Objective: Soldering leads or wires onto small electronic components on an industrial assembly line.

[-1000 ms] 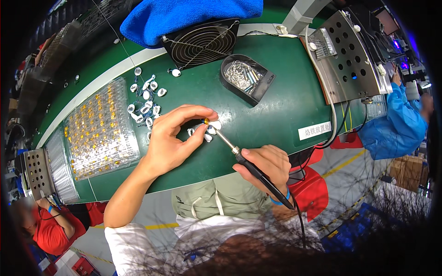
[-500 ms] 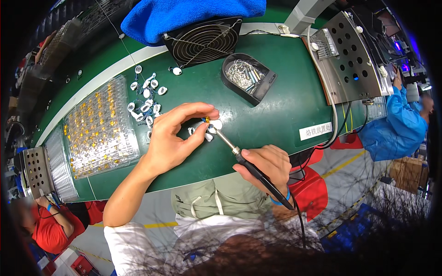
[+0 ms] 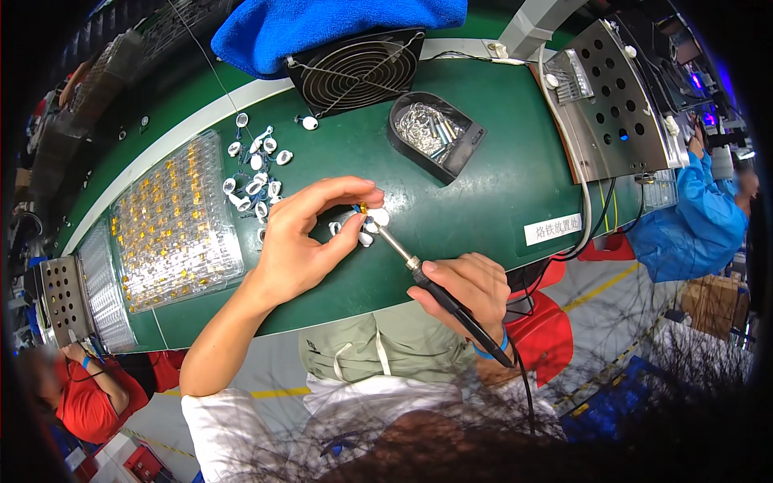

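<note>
Between thumb and forefinger, my left hand (image 3: 310,233) pinches a small round white part (image 3: 377,217) with a bit of amber and blue at its edge. My right hand (image 3: 467,294) is closed round the black handle of a soldering iron (image 3: 439,291). The iron's metal tip points up and left and reaches the white part; whether it touches cannot be made out. A couple of similar white pieces lie on the green bench just under my left fingers. Left of that hand, several white round parts with dark blue wires (image 3: 256,181) are scattered in a loose group.
A clear tray with amber pieces (image 3: 173,225) lies at the left. A black bin of metal bits (image 3: 431,137) sits beyond my hands, near a black fan (image 3: 354,72) under a blue towel (image 3: 338,32). A perforated metal box (image 3: 604,105) stands right. Co-workers sit at both sides.
</note>
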Action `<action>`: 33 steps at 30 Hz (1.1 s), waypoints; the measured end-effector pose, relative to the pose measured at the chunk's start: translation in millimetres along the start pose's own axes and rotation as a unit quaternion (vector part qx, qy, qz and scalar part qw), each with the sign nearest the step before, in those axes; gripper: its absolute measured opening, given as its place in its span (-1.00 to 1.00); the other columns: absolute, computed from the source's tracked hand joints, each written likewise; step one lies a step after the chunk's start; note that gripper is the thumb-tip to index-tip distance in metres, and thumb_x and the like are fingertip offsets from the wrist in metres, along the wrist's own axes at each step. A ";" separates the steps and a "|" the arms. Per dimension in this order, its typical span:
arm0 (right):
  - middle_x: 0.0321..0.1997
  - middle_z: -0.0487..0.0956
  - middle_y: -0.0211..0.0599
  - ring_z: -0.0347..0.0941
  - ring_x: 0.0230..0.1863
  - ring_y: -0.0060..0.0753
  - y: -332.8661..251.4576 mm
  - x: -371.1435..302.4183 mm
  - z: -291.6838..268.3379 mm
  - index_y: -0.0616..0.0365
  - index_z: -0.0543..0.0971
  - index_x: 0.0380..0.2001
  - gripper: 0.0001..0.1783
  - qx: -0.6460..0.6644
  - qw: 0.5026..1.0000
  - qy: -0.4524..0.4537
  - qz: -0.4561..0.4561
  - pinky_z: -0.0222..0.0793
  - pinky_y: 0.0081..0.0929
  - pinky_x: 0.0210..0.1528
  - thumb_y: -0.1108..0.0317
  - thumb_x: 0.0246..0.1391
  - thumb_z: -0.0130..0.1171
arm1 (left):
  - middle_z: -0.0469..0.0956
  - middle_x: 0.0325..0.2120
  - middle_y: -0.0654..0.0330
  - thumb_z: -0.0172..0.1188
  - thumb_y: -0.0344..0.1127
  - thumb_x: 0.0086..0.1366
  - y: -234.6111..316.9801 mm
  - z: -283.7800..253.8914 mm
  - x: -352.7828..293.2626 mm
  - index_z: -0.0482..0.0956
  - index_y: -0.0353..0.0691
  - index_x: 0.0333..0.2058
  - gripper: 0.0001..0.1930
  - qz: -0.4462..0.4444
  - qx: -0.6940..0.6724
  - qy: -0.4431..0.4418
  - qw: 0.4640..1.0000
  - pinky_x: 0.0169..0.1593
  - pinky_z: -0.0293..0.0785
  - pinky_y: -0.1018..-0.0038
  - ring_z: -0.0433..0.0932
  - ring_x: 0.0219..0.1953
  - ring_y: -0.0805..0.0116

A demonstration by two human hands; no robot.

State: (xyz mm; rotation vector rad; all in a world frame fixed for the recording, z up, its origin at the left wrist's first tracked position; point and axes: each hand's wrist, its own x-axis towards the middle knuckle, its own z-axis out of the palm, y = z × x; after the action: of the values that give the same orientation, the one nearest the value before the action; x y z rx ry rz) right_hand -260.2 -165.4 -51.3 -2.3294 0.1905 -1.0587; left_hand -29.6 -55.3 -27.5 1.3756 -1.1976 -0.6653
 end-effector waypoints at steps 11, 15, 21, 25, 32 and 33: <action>-0.38 0.68 -0.13 0.61 -0.51 -0.21 2.0 0.4 -0.4 0.28 0.64 -0.11 -0.52 0.013 0.999 0.025 -0.015 0.48 -0.40 -0.49 0.32 -0.07 0.62 | 0.69 -0.03 -0.02 0.21 -0.72 0.27 -1.1 -0.7 -0.9 0.54 -0.42 0.11 -0.59 -0.004 0.002 -0.002 1.000 0.23 0.59 0.35 0.69 0.08 0.20; -0.37 0.68 -0.14 0.62 -0.50 -0.21 1.7 -0.9 -0.9 0.27 0.64 -0.11 -0.51 0.009 1.000 0.019 -0.010 0.48 -0.40 -0.49 0.32 -0.09 0.62 | 0.66 0.01 -0.03 0.21 -0.72 0.27 -0.3 -0.3 -0.6 0.52 -0.43 0.12 -0.58 -0.001 -0.005 -0.005 1.000 0.24 0.59 0.33 0.68 0.10 0.18; -0.34 0.69 -0.19 0.63 -0.48 -0.23 0.6 -0.5 0.2 0.24 0.65 -0.11 -0.49 0.000 1.000 0.006 -0.008 0.47 -0.40 -0.47 0.31 -0.12 0.64 | 0.66 0.02 -0.02 0.21 -0.73 0.27 0.5 -0.2 -0.6 0.51 -0.43 0.13 -0.57 -0.001 -0.008 -0.005 1.000 0.24 0.59 0.32 0.68 0.10 0.17; -0.35 0.69 -0.19 0.63 -0.48 -0.23 0.8 -0.5 0.8 0.23 0.65 -0.11 -0.49 0.002 1.000 0.009 -0.008 0.46 -0.40 -0.47 0.31 -0.13 0.64 | 0.65 0.02 -0.03 0.21 -0.73 0.27 0.3 0.3 -0.7 0.51 -0.44 0.13 -0.56 -0.004 -0.010 -0.006 1.000 0.24 0.59 0.32 0.68 0.11 0.16; -0.35 0.69 -0.19 0.62 -0.49 -0.23 -0.4 0.8 0.6 0.23 0.65 -0.13 -0.52 -0.006 1.000 0.009 -0.007 0.45 -0.41 -0.48 0.30 -0.11 0.63 | 0.65 0.02 -0.04 0.20 -0.73 0.28 0.9 0.2 -1.3 0.51 -0.44 0.13 -0.57 -0.009 -0.018 -0.004 1.000 0.24 0.59 0.32 0.68 0.11 0.15; -0.35 0.69 -0.19 0.62 -0.49 -0.23 0.0 0.6 0.6 0.23 0.65 -0.13 -0.52 -0.006 1.000 0.009 -0.006 0.45 -0.41 -0.48 0.30 -0.11 0.63 | 0.65 0.02 -0.04 0.20 -0.73 0.28 1.8 0.4 -0.7 0.50 -0.44 0.14 -0.57 -0.007 -0.014 -0.004 1.000 0.24 0.59 0.32 0.68 0.11 0.15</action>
State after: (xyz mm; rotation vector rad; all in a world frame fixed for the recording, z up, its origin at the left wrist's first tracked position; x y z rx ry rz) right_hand -259.4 -165.3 -51.3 -2.3355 0.1898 -1.0885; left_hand -30.7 -54.5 -26.0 1.3600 -1.1814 -0.6968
